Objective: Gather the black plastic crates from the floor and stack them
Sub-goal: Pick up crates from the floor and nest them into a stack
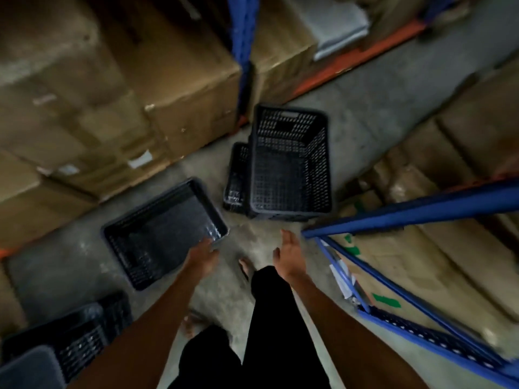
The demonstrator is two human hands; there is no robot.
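Clearly, both arms reached down; the left hand (202,255) was spread over the near crate's (165,234) rim, probably to grip it; the right hand (289,255) hung open, empty. The tall crate (290,167) stood ahead on the floor (379,96); another crate (67,343) sat lower left.

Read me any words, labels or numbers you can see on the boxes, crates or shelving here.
No text is readable.
White labels on the left cardboard boxes: too blurred to read.
Green marks on the right boxes: shapes only, illegible.
White papers by the blue rack: blurred.
Black crates: no markings visible.
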